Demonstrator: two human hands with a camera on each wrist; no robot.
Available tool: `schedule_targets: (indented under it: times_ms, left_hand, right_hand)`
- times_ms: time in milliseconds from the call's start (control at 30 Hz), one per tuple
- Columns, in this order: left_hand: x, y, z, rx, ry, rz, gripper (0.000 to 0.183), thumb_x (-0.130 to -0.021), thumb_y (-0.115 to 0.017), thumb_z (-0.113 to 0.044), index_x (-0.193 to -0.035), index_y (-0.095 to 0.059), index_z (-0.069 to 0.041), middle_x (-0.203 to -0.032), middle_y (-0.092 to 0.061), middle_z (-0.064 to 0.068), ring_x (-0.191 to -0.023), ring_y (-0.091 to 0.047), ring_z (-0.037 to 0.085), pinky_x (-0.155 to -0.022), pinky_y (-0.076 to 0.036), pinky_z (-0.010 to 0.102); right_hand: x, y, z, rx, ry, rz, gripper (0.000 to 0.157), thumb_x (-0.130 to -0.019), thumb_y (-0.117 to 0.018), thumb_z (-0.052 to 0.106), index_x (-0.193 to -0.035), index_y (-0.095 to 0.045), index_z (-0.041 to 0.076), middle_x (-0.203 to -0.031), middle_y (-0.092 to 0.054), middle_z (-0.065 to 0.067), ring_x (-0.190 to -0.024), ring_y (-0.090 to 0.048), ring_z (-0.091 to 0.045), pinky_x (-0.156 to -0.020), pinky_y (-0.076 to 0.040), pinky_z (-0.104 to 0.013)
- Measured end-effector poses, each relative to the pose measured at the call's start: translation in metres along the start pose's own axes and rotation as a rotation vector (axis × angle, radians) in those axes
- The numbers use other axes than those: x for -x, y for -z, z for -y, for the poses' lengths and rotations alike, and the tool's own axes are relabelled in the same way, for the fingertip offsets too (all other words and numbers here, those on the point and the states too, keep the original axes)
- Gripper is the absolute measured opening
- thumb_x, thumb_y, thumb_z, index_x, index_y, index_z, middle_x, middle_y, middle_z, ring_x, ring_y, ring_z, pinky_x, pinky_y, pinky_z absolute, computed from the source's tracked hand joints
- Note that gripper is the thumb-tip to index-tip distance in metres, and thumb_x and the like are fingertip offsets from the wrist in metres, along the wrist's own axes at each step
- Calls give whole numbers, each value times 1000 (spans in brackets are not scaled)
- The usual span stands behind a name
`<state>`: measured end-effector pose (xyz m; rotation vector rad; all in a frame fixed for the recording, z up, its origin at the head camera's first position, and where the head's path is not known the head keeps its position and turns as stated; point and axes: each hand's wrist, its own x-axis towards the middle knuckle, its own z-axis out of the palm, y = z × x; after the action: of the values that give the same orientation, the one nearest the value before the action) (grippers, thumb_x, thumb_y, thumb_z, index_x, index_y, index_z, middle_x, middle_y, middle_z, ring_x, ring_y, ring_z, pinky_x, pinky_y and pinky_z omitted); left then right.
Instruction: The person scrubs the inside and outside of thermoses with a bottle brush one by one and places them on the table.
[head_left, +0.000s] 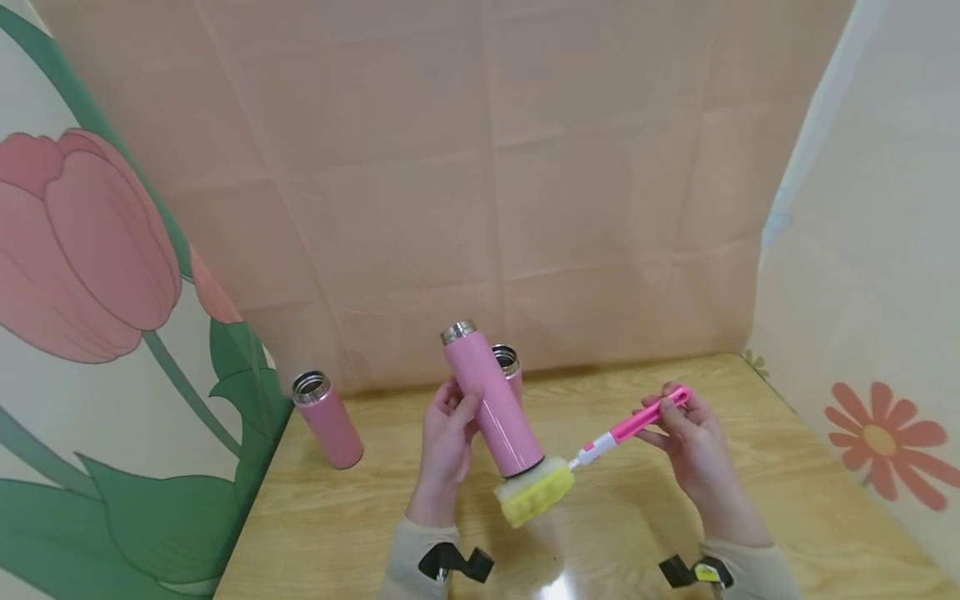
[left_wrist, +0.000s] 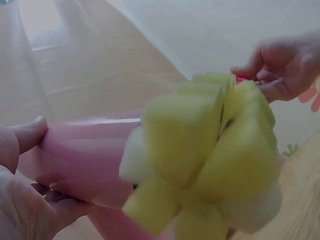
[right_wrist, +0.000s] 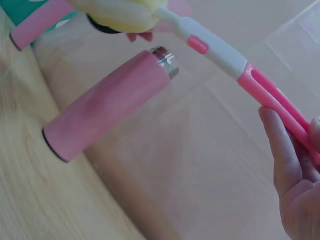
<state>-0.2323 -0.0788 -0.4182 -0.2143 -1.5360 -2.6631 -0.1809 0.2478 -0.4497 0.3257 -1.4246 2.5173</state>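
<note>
My left hand point(head_left: 448, 437) grips a pink thermos bottle point(head_left: 491, 400) around its middle, tilted, its bare metal neck up and to the left. In my right hand point(head_left: 693, 446) is the pink end of a bottle brush point(head_left: 600, 446), pinched between thumb and fingers. The brush's yellow and white sponge head point(head_left: 534, 492) is right at the bottle's dark base. The left wrist view shows the sponge head point(left_wrist: 200, 150) large in front of the bottle's base point(left_wrist: 95, 160), hiding part of it. The pink and white handle point(right_wrist: 220, 52) crosses the right wrist view.
A second pink bottle point(head_left: 330, 421) stands uncapped at the table's left. Another uncapped bottle point(head_left: 510, 367) stands behind the held one, partly hidden by it. The wooden table point(head_left: 315, 533) meets a tan sheet point(head_left: 390, 208) at the back and flower-printed walls at both sides.
</note>
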Motion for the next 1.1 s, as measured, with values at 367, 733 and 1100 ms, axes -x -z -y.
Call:
schedule_targets:
  times_ms: [367, 733, 1100]
  left_hand:
    - [-2, 1, 2, 0, -10, -59, 45, -103, -70, -5, -143, -51, 7, -124, -68, 14, -107, -70, 24, -87, -62, 37]
    - [0, 2, 0, 24, 2, -80, 46, -104, -69, -7, -143, -48, 5, -126, -65, 15, -109, -69, 26, -90, -62, 38]
    - [5, 0, -3, 29, 4, -56, 41, -105, -68, -7, -140, -49, 2, -126, -66, 15, -107, -70, 26, -87, -62, 37]
  right_hand:
    - [1, 1, -6, 4, -18, -37, 12, -113, -48, 2, -112, -58, 10, -105, -76, -5, -99, -77, -19, -85, -64, -40]
    - [2, -6, -6, 16, -19, -80, 10, -113, -51, 4, -112, -59, 10, -104, -76, -4, -98, -76, -19, -84, -64, -39]
    - [5, -4, -6, 19, -2, -93, 6, -112, -53, 4, -112, -58, 7, -104, -77, -6, -99, -77, -20, -83, -64, -40]
